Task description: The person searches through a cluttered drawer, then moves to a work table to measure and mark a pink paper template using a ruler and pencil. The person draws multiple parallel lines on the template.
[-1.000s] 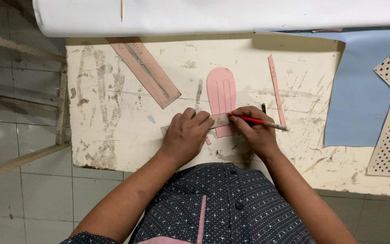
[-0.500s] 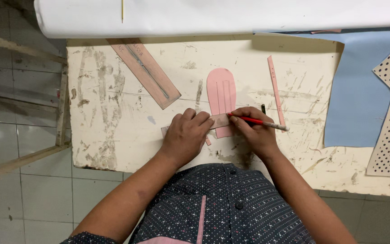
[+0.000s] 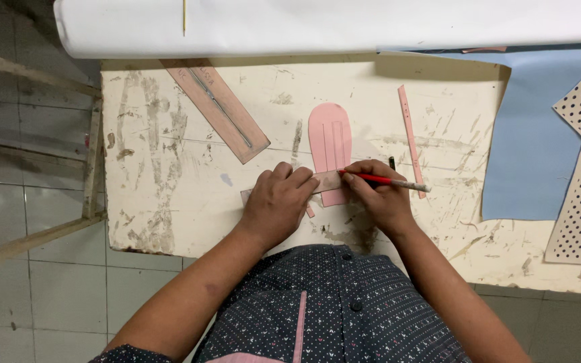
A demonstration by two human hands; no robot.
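Head view, left hand (image 3: pixel 278 204) flat on ruler (image 3: pixel 324 182), right hand (image 3: pixel 379 196) gripping pencil (image 3: pixel 386 180)

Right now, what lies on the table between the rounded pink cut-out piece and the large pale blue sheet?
In the head view, a narrow pink strip lies lengthwise between the rounded pink piece and the pale blue sheet; the rest is bare, scuffed table.

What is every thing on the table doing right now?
Left hand: pressing flat on the ruler.
Ruler: lying across the pink piece, held down.
Right hand: gripping the pencil.
Pencil: tip at the ruler's edge.
Pink piece: flat, lines drawn on it.
Pink strip: lying loose.
Brown strip: lying untouched.
Blue sheet: spread flat.
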